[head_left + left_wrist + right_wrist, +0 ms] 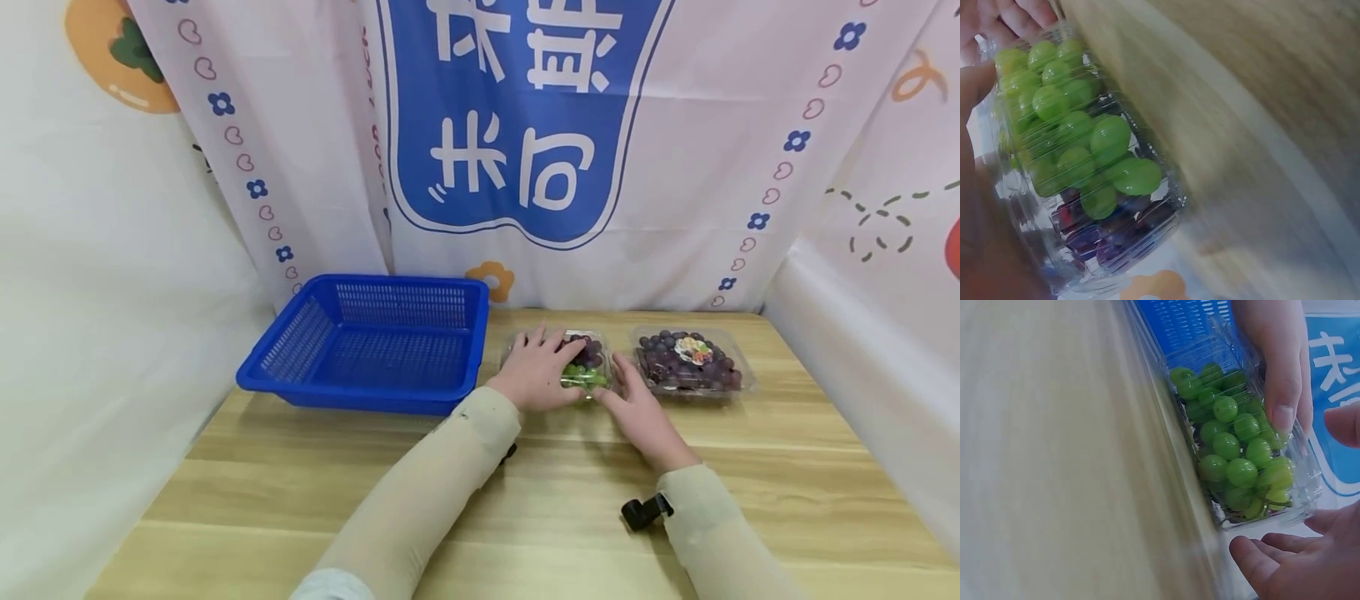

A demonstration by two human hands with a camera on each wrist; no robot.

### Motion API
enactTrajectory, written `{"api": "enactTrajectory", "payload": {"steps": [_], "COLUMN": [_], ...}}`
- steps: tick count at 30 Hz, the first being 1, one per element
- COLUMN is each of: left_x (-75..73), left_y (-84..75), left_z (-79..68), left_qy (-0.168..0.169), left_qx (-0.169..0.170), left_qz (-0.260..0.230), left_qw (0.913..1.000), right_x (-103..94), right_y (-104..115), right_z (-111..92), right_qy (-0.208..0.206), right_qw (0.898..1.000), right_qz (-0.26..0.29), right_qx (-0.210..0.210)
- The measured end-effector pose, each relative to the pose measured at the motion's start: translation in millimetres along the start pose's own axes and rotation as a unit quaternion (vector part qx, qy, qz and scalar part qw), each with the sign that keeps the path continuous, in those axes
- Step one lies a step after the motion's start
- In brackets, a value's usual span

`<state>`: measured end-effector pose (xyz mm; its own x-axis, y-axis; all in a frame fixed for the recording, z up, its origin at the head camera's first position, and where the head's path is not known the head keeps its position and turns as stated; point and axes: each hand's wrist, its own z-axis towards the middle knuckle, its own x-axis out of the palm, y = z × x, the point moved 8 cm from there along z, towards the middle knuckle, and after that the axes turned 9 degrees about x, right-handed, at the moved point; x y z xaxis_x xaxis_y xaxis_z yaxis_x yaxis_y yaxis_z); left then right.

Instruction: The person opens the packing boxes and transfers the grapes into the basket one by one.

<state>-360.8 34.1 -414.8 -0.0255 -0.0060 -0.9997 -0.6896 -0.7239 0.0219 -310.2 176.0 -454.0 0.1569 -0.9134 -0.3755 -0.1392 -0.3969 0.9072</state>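
Note:
A clear plastic box (592, 360) of grapes stands on the table to the right of the blue basket. Green grapes (1227, 445) fill its near side, and dark purple ones (1116, 231) lie behind them. My left hand (534, 372) rests over the top of this box with fingers spread, its thumb by the near edge. At the box's right end is my right hand (643, 417), fingers extended and fingertips close to the plastic wall. The left hand covers much of the lid in the head view.
A second clear box (693, 362) of dark grapes, with a round label on its lid, stands to the right of my right hand. The blue perforated basket (360, 396) is at the left. Behind the wooden table (562, 517) hangs a printed white cloth (690, 167).

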Motion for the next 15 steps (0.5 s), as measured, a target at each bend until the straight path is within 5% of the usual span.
{"api": "enactTrajectory", "payload": {"steps": [15], "left_x": [2.7], "left_y": [-2.2], "left_z": [10.7], "left_qy": [-0.011], "left_qx": [-0.024], "left_qz": [-0.005], "left_qw": [0.9996], "right_x": [2.4], "right_y": [-18], "right_z": [11], "right_qy": [0.015], "right_qw": [0.997], "right_qz": [0.076], "right_qx": [0.020]}}
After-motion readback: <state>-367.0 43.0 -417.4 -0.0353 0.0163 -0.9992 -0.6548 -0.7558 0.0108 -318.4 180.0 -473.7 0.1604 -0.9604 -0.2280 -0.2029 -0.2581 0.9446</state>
